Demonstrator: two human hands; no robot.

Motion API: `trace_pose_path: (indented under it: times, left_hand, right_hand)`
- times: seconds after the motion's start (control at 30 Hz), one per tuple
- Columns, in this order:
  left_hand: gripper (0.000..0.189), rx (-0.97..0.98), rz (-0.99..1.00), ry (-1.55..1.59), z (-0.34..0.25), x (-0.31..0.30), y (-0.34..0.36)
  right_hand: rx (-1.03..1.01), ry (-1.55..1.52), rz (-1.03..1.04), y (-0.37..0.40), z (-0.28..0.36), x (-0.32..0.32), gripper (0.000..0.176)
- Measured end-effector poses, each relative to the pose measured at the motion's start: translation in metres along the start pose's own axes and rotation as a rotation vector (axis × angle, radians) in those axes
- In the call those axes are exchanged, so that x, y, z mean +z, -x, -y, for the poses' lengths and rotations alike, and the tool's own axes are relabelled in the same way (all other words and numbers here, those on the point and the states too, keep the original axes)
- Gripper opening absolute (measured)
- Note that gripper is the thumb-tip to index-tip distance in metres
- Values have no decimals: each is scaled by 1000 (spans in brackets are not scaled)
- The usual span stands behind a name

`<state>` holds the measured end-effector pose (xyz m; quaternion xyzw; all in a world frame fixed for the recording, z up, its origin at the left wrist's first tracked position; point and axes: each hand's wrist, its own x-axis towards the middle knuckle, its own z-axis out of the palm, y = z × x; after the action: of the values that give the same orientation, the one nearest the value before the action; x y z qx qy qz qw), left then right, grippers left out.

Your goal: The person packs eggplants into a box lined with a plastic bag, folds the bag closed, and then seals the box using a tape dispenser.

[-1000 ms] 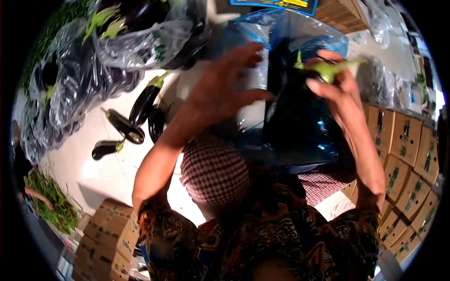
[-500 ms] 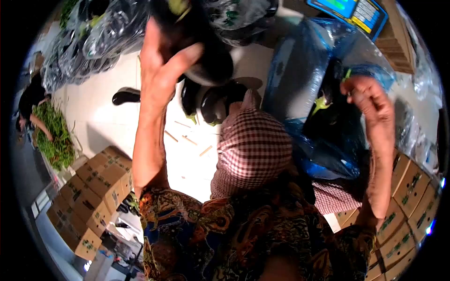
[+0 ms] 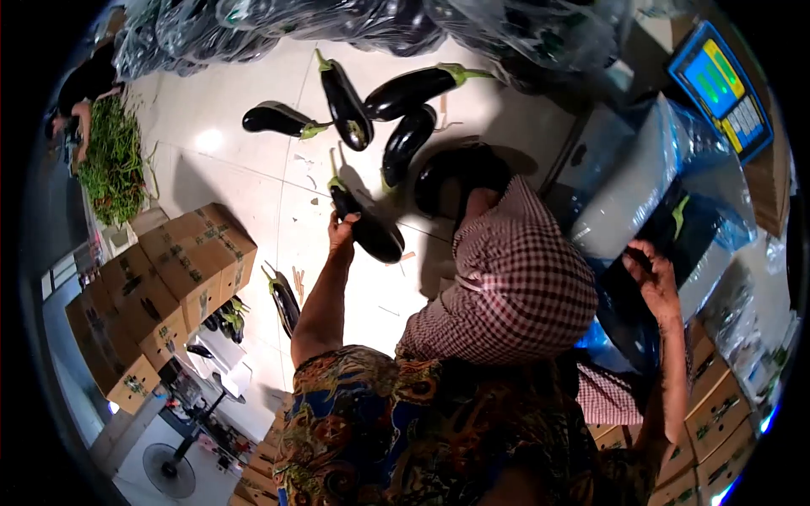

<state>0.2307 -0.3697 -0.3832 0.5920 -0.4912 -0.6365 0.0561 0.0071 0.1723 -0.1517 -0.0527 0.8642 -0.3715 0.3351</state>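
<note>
My left hand (image 3: 342, 236) has its fingers round the neck of a dark eggplant (image 3: 371, 229) at the pale tiled floor (image 3: 278, 202). Beyond it lie several more eggplants, among them one with a long green stem (image 3: 413, 91) and one upright in view (image 3: 344, 105). Another eggplant (image 3: 284, 302) lies near my left forearm. On the right, my right hand (image 3: 654, 274) is at the near side of a blue-lined open bag (image 3: 624, 215), its fingers curled beside dark eggplants (image 3: 666, 228) inside. Whether those fingers hold anything is hidden.
Clear plastic bags of produce (image 3: 363, 25) line the far side. A blue scale display (image 3: 721, 88) stands at the upper right. Cardboard boxes (image 3: 160, 282) are stacked at left, with green peppers (image 3: 114, 160) and another person (image 3: 89, 80) beyond. A fan (image 3: 169, 471) stands lower left.
The view has shifted. My left hand, earlier raised with a large eggplant close to the camera, is now lower, on an eggplant at the floor. My right hand remains at the bag.
</note>
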Motion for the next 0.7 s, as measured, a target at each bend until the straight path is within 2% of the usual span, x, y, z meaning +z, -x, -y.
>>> trace_pose_path:
  times: [0.07,0.1,0.13,0.17,0.2,0.23,0.3,0.33,0.43,0.53,0.57,0.63,0.67,0.7]
  left_hand:
    - [53,22,122,-48,4,-5,-8]
    - [56,54,105,-264,7,-8,-24]
    - [60,83,89,-481,9,-9,-44]
    - [55,399,-86,-1005,1,-6,-56]
    - [56,600,-139,-713,3,-9,-81]
    - [67,596,-231,-793,-42,10,-67]
    - [72,739,-263,-784,-69,4,-130]
    - [77,763,-390,-786,-92,18,-133]
    - [105,438,-589,-699,-136,37,-180]
    - [103,278,-596,-690,-147,45,-222]
    - [99,249,-540,-654,-135,32,-268]
    - [81,172,-457,-481,-131,30,-280]
    - [75,158,-452,-397,-145,44,-242]
    - [53,136,-405,-318,-149,46,-240]
  right_hand:
    - [-61,110,39,-4,-6,2,19]
    - [-30,125,42,-5,-18,4,20]
    - [-166,121,-9,-4,-33,5,22]
    - [-148,195,-24,-1,-55,6,25]
    - [-127,268,-40,1,-80,5,28]
    - [-190,311,-7,0,-113,2,27]
    - [-132,555,102,-2,-123,-2,20]
    - [-93,628,143,-6,-127,-4,20]
    - [-7,643,175,-9,-133,-7,20]
    - [63,614,168,-7,-144,-7,20]
    - [79,607,164,-6,-146,-9,20]
    - [114,587,156,-4,-148,-11,20]
    - [129,582,150,-1,-150,-12,20]
    - [141,575,147,0,-151,-14,19]
